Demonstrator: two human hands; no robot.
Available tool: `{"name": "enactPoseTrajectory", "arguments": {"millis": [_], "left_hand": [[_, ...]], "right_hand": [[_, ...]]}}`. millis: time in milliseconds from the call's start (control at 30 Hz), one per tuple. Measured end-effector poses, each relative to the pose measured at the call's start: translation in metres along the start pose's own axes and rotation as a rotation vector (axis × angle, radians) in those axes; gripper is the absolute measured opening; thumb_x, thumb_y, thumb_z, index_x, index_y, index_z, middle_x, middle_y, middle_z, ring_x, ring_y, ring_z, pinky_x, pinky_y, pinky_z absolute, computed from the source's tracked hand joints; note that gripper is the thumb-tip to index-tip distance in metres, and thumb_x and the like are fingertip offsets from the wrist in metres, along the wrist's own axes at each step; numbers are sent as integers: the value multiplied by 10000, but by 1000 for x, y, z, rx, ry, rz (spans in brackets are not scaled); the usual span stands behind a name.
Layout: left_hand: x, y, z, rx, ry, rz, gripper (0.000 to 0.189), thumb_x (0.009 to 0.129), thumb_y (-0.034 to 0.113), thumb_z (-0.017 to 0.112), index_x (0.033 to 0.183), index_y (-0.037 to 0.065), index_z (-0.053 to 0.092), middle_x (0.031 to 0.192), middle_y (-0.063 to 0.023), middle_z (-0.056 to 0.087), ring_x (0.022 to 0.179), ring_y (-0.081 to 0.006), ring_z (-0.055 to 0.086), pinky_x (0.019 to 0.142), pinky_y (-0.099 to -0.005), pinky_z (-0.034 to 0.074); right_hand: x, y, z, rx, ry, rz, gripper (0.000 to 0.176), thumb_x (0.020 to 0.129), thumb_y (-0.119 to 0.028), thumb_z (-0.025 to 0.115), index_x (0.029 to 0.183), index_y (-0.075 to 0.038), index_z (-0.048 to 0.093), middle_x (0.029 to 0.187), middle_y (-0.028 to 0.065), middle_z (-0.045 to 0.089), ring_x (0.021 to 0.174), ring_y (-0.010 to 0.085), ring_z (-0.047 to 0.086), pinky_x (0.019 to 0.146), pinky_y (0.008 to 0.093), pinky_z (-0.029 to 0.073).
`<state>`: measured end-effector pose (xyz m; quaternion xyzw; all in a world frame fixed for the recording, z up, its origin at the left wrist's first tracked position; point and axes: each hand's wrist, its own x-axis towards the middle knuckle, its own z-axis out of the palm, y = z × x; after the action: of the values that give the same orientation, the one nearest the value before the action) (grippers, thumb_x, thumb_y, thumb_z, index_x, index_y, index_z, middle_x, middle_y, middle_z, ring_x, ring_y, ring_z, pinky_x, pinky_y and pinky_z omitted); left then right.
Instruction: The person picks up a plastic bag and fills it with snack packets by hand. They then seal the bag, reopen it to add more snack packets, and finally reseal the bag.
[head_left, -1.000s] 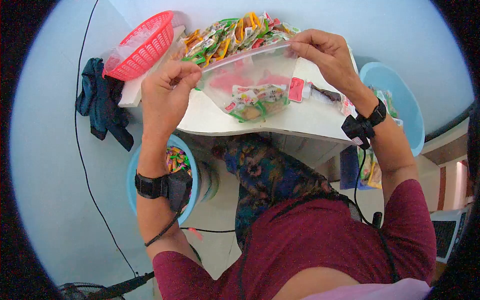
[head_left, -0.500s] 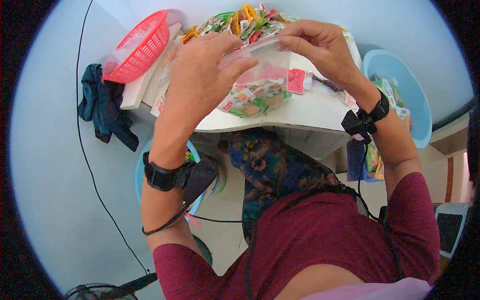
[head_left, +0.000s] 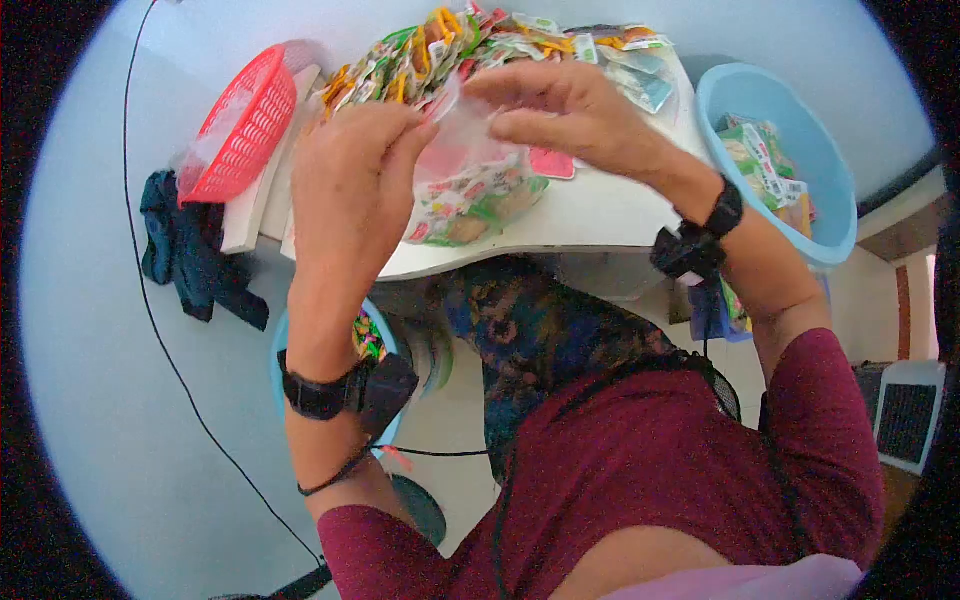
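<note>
A clear plastic bag (head_left: pixel 470 195) with printed food packets inside hangs at the front of the white table (head_left: pixel 600 215). My left hand (head_left: pixel 355 185) pinches the bag's upper left edge between thumb and fingers. On the other side, my right hand (head_left: pixel 590 115) has its curled fingers and thumb around the bag's top, with a gap showing between them; blur softens the fingertips. Behind both hands lies a heap of colourful food packets (head_left: pixel 430 50). A pink-red piece (head_left: pixel 552 163) on the table is partly hidden by the right hand.
A red plastic basket (head_left: pixel 243 125) leans at the table's left, above dark cloth (head_left: pixel 195 250). At right stands a blue tub (head_left: pixel 835 185) holding packets. A blue bucket (head_left: pixel 280 335) with small colourful wrapped items is below my left arm. A black cable (head_left: pixel 170 350) runs along the wall.
My hands have come closer together, and the bag's mouth, stretched between them before, is now gathered and slack. The right hand has shifted left; the whole view has turned slightly.
</note>
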<state>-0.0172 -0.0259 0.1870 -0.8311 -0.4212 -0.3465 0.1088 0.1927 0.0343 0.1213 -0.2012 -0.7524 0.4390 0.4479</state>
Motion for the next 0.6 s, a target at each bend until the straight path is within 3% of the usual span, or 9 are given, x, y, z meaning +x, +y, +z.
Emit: {"name": "enactPoseTrajectory", "arguments": {"millis": [100, 133, 233, 267, 333, 433, 533, 600], "left_hand": [[2, 9, -8, -19, -36, -67, 81, 777, 95, 676, 784, 15, 676, 765, -139, 661, 709, -312, 623, 659, -389, 470], [0, 9, -8, -48, -16, -94, 68, 765, 81, 687, 786, 17, 677, 760, -134, 660, 712, -306, 624, 660, -382, 468], [-1, 13, -11, -28, -26, -117, 78, 760, 85, 696, 789, 16, 673, 760, -137, 659, 707, -309, 620, 657, -384, 466], [-2, 12, -11, -16, -30, -121, 79, 777, 82, 691, 802, 9, 674, 749, -127, 655, 690, -272, 619, 647, -356, 468], [-7, 10, -9, 12, -32, -132, 85, 813, 77, 682, 828, -7, 676, 727, -107, 649, 656, -198, 617, 627, -301, 471], [-7, 11, -10, -53, -72, -130, 64, 824, 57, 659, 818, -7, 662, 707, -100, 624, 642, -206, 592, 616, -318, 458], [-9, 17, -7, -49, -54, -120, 47, 777, 36, 654, 808, 1, 648, 794, -140, 652, 782, -320, 613, 708, -394, 471], [-11, 17, -7, -2, -44, -82, 44, 806, 42, 647, 828, 4, 650, 747, -120, 636, 722, -279, 606, 669, -372, 465]], "right_hand": [[3, 5, 9, 280, 119, 80, 262, 881, -94, 643, 1122, 4, 610, 1093, 56, 621, 944, 90, 591, 837, 247, 501], [5, 6, 14, 340, 162, 50, 239, 876, -118, 663, 1080, -2, 620, 1013, 57, 643, 894, 81, 600, 786, 240, 508], [5, 9, 12, 359, 68, 27, 200, 875, -122, 665, 1031, 2, 642, 917, 44, 661, 828, 73, 604, 740, 224, 500], [4, 6, 13, 304, 101, 31, 151, 881, -126, 655, 945, 10, 677, 837, 32, 669, 789, 74, 606, 721, 222, 492], [-1, -1, 14, 281, 144, 25, 154, 889, -133, 644, 904, 12, 692, 827, 37, 674, 780, 76, 604, 718, 228, 491], [-3, -2, 17, 244, 180, 13, 182, 903, -148, 623, 893, 12, 708, 818, 50, 681, 769, 81, 599, 708, 241, 489], [-6, 2, 17, 250, 199, 17, 180, 901, -144, 626, 900, 16, 707, 822, 54, 681, 768, 84, 599, 698, 240, 488], [-6, 2, 16, 220, 207, 27, 167, 890, -132, 641, 900, 21, 706, 824, 56, 682, 769, 86, 600, 689, 236, 488]]}}
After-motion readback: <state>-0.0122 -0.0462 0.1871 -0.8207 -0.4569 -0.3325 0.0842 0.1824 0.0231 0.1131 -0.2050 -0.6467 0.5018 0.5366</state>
